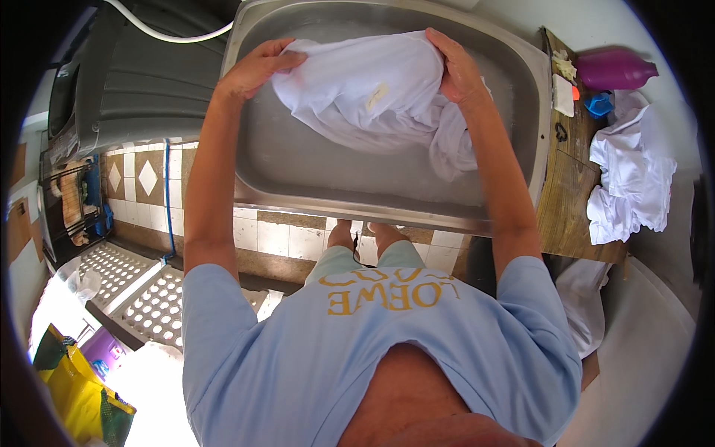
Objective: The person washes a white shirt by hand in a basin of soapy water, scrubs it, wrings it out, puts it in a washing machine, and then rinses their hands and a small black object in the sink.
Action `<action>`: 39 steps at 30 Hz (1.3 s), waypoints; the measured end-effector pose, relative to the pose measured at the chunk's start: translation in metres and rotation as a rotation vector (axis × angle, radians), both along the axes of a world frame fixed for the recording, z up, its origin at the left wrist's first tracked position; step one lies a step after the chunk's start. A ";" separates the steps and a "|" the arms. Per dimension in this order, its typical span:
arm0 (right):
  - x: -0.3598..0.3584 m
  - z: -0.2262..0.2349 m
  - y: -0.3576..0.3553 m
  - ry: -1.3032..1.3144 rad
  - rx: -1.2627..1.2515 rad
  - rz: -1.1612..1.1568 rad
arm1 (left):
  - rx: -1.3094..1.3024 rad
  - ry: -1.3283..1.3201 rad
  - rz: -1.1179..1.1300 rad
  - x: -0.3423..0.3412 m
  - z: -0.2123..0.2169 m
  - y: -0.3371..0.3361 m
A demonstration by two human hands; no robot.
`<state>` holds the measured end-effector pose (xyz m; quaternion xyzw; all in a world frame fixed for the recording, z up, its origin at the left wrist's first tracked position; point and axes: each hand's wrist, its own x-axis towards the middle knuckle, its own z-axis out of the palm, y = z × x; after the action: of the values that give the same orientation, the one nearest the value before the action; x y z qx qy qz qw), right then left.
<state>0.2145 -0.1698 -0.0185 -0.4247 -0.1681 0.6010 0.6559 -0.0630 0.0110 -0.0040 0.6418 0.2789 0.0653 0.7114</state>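
A wet white garment (357, 71) is stretched between my two hands over a metal sink (357, 175). A small yellowish patch shows near its middle. My left hand (262, 67) grips the cloth's upper left end, thumb over the top. At the right end, my right hand (456, 68) holds the cloth, with its fingers partly hidden behind it. Below my right hand, a bunched part of the cloth hangs down toward the basin floor.
On the wooden board (570, 186) right of the sink lie a white garment (629, 171), a purple bottle (614, 69), a blue brush-like thing (598, 105) and a white block (563, 95). A dark grey plastic tub or lid (149, 82) stands left. A yellow bag (78, 387) sits lower left.
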 end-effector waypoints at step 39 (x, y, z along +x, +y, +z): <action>0.004 -0.039 -0.045 -0.089 -0.041 -0.042 | 0.424 -0.303 0.271 0.112 -0.061 -0.138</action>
<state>0.2183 -0.2148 -0.0575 -0.4677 -0.1758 0.5711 0.6513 0.0486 -0.1274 -0.0647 0.7160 0.2328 0.3118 0.5796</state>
